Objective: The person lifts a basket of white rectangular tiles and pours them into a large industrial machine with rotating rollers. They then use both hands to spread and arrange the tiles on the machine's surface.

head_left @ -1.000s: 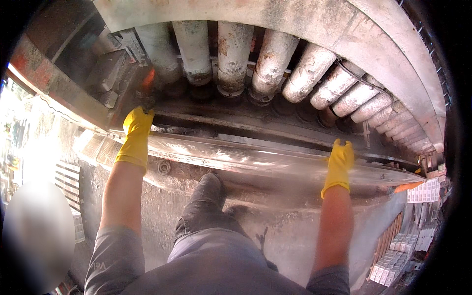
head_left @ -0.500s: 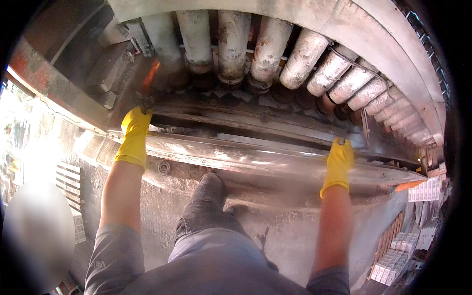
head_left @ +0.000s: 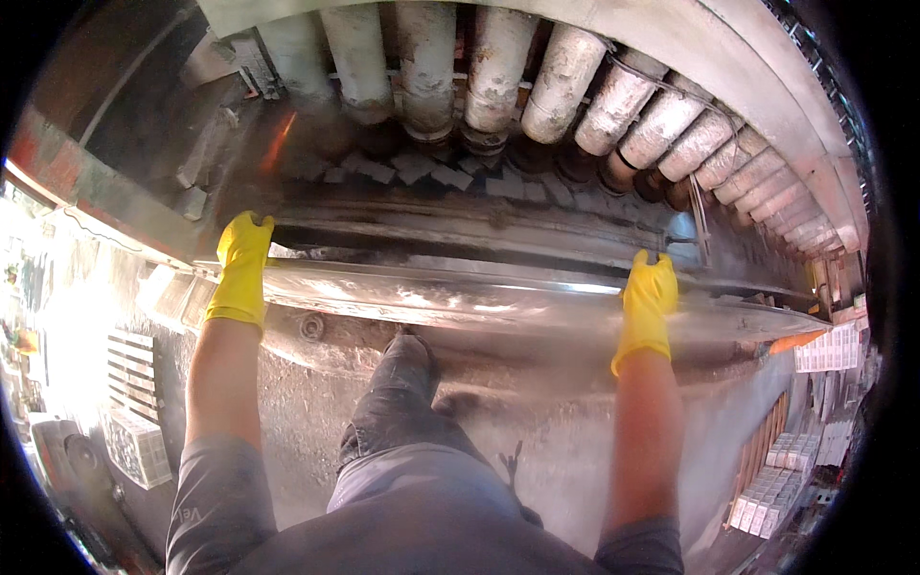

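Note:
Both my hands wear yellow rubber gloves, arms stretched forward. A long metal panel [head_left: 431, 292], shiny and stained, runs crosswise in front of me. My left hand [head_left: 242, 264] is closed over its upper edge near the left end. Farther right, my right hand [head_left: 650, 297] is closed over the same edge. Behind that edge, across a dark gap, lies a ridged, dirty metal bar [head_left: 460, 225]; whether it is joined to the panel I cannot tell. My fingertips are largely hidden.
Beyond the bar stands a row of thick, scuffed pipes [head_left: 426, 72] under a pale curved beam [head_left: 671, 38]. Flat pale pieces [head_left: 450, 175] lie beneath them. A slatted pallet [head_left: 131, 374] is at left, stacked white blocks [head_left: 767, 494] at lower right. Dust hangs over the floor.
The panel and both hands have come slightly away from the pipes, toward me. More flat pieces show behind the bar. The view has also shifted, uncovering a crate at lower left.

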